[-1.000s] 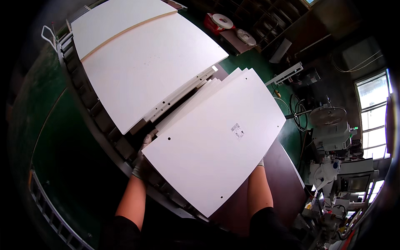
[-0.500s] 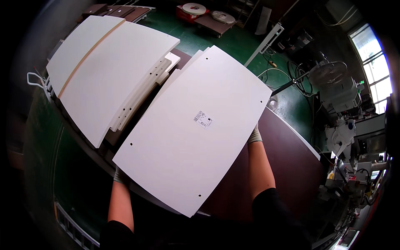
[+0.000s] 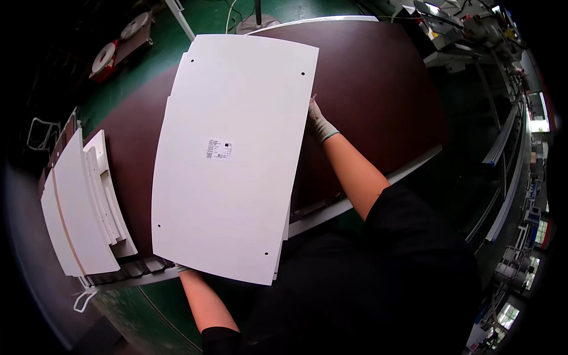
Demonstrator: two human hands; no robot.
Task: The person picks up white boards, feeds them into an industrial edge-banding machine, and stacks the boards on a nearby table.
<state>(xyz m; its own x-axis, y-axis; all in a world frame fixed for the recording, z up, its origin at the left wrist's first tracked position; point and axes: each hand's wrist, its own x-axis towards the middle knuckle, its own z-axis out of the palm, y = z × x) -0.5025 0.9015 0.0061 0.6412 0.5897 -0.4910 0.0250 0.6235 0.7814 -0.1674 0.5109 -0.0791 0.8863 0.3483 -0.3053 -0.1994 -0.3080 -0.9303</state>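
A small stack of white rectangular panels (image 3: pixel 236 100) lies across my two hands, with the edges of lower panels peeking out. The top one has a dark hole near each corner and a printed label (image 3: pixel 219 150) at its middle. My right hand (image 3: pixel 320 122), in a pale knit glove, grips the right long edge; its fingertips go out of sight at the panels. At the near left corner, my left hand (image 3: pixel 180 268) holds the stack from below, and the panels hide most of it.
Beneath is a dark brown tabletop (image 3: pixel 378 77) with a pale edge. More white panels (image 3: pixel 77 201), some with holes along their edges, are piled at its left end. A fan-like stand base (image 3: pixel 258 23) is beyond the far edge. Machines and metal rails (image 3: pixel 503 177) are at right.
My view has swung to the right, so the other pile now sits far left. The held panels have turned more upright in view and come over the brown tabletop. Both hands keep their hold.
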